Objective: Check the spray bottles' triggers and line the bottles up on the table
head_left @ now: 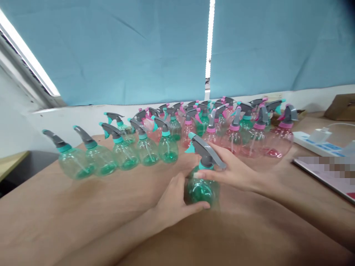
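First: What do we see at the centre of this worktable [69,218]?

Second: A green spray bottle [201,190], upright just in front of the wearer, held in two bare hands. We see the left hand [174,201] curved around the lower body, thumb across the front, its fingers partly hidden behind.

First: And the right hand [237,170]?

Second: Wrapped at the neck, its thumb lying across the shoulder just below the turquoise collar [205,166]. The other fingers pass behind the gray spray head [206,151] — we cannot tell exactly where their tips press.

First: How would we expect it to handle?

Second: Light, by our judgement: thin, clear plastic, probably springy when squeezed, and slick on its round sides. We would cup the belly gently and take the firmer collar for a sure grip, keeping off the trigger [190,148], likely the part that gives most easily.

First: What surrounds it?

Second: Green bottles [126,155] line up at left, pink bottles [279,142] cluster behind and to the right — and near those, we note a white power strip [310,140].
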`<action>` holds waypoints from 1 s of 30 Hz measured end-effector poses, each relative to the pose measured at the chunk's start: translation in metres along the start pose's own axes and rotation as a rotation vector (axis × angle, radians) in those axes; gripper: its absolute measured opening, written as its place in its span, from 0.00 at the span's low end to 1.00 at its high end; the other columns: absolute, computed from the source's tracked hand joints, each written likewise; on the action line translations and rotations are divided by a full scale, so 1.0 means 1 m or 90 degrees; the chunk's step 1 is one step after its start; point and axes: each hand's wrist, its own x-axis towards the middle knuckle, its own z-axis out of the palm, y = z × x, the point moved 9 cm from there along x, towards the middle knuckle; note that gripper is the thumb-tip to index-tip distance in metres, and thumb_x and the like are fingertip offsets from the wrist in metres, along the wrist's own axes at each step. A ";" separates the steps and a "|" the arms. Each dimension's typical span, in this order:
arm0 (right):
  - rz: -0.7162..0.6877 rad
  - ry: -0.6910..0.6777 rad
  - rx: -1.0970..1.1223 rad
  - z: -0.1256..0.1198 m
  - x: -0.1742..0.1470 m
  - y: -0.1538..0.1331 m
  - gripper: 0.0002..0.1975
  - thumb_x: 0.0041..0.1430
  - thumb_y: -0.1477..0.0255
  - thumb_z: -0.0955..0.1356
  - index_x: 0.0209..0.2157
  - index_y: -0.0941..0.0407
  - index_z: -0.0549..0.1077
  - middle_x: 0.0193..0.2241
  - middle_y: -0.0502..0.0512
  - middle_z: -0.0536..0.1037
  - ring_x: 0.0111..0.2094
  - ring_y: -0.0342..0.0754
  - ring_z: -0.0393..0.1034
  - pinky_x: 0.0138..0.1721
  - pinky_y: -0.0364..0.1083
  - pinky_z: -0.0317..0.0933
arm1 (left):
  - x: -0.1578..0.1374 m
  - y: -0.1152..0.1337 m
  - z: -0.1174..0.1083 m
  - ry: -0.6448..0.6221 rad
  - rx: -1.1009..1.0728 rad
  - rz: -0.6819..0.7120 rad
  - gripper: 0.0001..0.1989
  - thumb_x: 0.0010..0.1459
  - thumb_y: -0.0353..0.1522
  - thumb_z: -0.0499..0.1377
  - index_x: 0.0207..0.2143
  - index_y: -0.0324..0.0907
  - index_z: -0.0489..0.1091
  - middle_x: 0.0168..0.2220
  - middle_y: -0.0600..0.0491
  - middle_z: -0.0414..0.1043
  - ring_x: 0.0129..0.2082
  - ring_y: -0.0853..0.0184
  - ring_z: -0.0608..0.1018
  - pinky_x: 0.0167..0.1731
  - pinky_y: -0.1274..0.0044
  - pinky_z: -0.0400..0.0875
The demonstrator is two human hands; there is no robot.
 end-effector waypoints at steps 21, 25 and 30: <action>-0.026 0.099 0.162 -0.024 0.023 0.039 0.11 0.58 0.71 0.67 0.26 0.52 0.59 0.22 0.44 0.56 0.21 0.39 0.49 0.21 0.42 0.48 | 0.030 -0.015 0.027 -0.088 0.133 0.017 0.34 0.56 0.48 0.61 0.59 0.45 0.53 0.55 0.43 0.64 0.54 0.50 0.68 0.51 0.56 0.64; 0.022 0.105 0.135 -0.027 0.020 0.052 0.02 0.58 0.69 0.66 0.32 0.50 0.66 0.24 0.45 0.60 0.22 0.41 0.54 0.23 0.43 0.53 | 0.028 -0.018 0.033 -0.107 0.211 0.025 0.30 0.58 0.43 0.60 0.59 0.42 0.56 0.59 0.42 0.60 0.58 0.50 0.64 0.55 0.57 0.60; 0.036 0.090 0.158 -0.022 0.018 0.055 0.07 0.59 0.67 0.66 0.41 0.46 0.70 0.24 0.46 0.62 0.22 0.42 0.55 0.23 0.43 0.56 | 0.028 -0.021 0.039 -0.136 0.264 0.017 0.30 0.60 0.41 0.58 0.59 0.37 0.57 0.62 0.37 0.57 0.60 0.49 0.61 0.56 0.56 0.58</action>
